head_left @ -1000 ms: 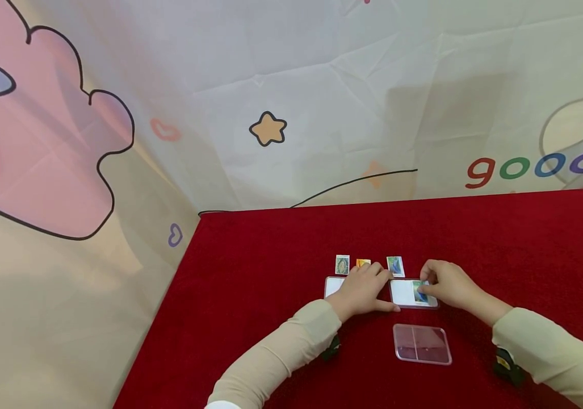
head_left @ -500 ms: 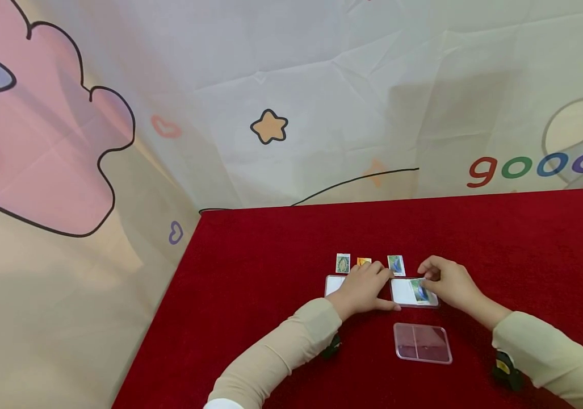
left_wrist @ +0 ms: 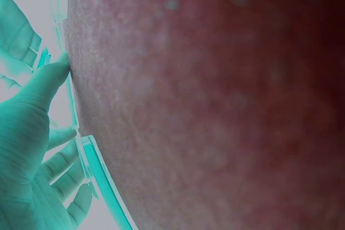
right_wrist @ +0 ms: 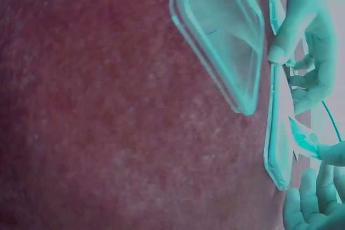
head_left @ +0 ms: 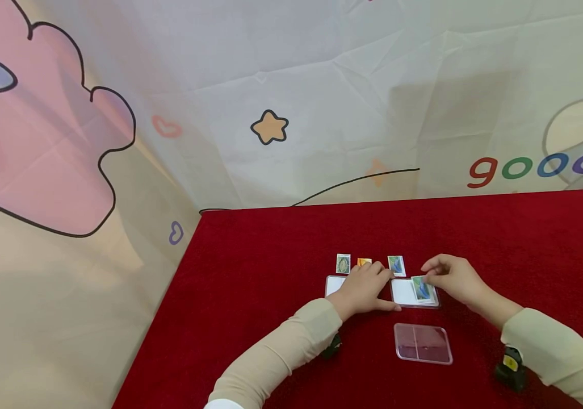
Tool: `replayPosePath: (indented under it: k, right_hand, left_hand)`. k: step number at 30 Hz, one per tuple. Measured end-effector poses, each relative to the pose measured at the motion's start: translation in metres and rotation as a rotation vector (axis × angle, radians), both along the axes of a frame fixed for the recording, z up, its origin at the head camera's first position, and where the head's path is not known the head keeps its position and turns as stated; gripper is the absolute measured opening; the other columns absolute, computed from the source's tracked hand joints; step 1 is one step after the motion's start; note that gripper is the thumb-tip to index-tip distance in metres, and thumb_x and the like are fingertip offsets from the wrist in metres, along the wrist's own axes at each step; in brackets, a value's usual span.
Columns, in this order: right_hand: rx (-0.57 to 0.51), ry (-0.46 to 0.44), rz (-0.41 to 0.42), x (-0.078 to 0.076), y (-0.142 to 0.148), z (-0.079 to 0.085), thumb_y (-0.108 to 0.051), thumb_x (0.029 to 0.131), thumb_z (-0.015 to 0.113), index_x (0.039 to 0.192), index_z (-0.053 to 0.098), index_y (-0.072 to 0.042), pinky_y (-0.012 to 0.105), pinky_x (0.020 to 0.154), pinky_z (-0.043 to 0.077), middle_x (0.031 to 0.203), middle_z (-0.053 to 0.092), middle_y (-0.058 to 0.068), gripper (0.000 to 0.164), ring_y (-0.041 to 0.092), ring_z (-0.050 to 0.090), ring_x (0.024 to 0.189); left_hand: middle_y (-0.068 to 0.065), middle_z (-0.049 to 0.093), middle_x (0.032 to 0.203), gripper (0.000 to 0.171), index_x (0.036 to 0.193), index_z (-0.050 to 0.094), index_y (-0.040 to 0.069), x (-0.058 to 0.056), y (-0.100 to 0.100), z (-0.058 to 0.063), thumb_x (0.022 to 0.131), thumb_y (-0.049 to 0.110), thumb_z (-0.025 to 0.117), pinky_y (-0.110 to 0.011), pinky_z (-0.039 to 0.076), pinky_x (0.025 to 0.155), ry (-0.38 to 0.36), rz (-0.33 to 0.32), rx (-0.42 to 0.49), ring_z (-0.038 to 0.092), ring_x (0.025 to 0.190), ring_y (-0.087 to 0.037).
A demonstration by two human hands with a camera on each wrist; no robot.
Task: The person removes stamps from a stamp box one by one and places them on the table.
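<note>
A small stamp [head_left: 422, 289] with a blue and green picture and white border is pinched by its upper corner in my right hand [head_left: 458, 279]. It tilts over the right half of a white-lined clear plastic case [head_left: 402, 292]; in the right wrist view the stamp [right_wrist: 304, 137] slopes up to the fingertips. My left hand [head_left: 364, 288] lies between this case and a second white-lined case [head_left: 333, 284], mostly hiding the second. Its thumb touches the near left corner of the right case. In the left wrist view, the left hand [left_wrist: 32, 133] has loosely spread fingers.
Behind the cases lie a greenish stamp [head_left: 343, 263], an orange stamp [head_left: 364, 261] partly hidden by the left hand, and a blue stamp [head_left: 395, 266]. A transparent lid [head_left: 423, 344] lies nearer on the red cloth [head_left: 271, 255]. A printed curtain hangs behind.
My right hand has drawn slightly up and right, and the pinched stamp has shifted and shows more of its face. The left hand stays in place.
</note>
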State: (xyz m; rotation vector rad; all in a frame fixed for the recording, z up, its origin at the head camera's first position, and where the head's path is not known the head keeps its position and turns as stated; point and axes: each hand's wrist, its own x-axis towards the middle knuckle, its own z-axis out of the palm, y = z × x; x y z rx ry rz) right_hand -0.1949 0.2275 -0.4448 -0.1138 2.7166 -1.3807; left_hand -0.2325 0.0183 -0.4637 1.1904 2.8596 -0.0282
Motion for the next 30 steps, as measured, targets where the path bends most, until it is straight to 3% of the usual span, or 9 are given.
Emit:
replayPosePath:
  k: [5,12,30]
  right_hand:
    - [-0.104,-0.105,-0.005,0.000,0.003,0.002,-0.002,0.089,0.060,0.109,0.056,0.014,0.027,0.067,0.054,0.087,0.060,0.010,0.025,0.008,0.054,0.076]
    - [-0.165,-0.161,-0.010,-0.003,0.004,0.005,-0.002,0.091,0.057,0.114,0.052,0.014,0.031,0.070,0.056,0.090,0.061,0.008,0.029,0.008,0.057,0.079]
    - [-0.262,-0.155,-0.025,-0.024,0.003,0.023,-0.010,0.093,0.057,0.122,0.048,0.012,0.027,0.075,0.055,0.096,0.063,0.004,0.037,0.005,0.060,0.081]
  left_hand:
    - [0.006,0.054,0.116,0.066,0.130,0.054,0.022,0.000,0.000,0.000,0.080,0.065,0.060,-0.024,0.040,0.082,0.002,-0.004,-0.002,0.052,0.106,-0.009]
    - [0.006,0.054,0.117,0.066,0.130,0.054,0.022,0.000,-0.001,0.001,0.081,0.064,0.060,-0.024,0.040,0.083,-0.015,0.000,0.002,0.052,0.107,-0.009]
    - [0.006,0.055,0.115,0.065,0.129,0.054,0.022,0.000,0.000,0.000,0.080,0.065,0.060,-0.024,0.041,0.082,-0.011,-0.001,-0.002,0.052,0.104,-0.008]
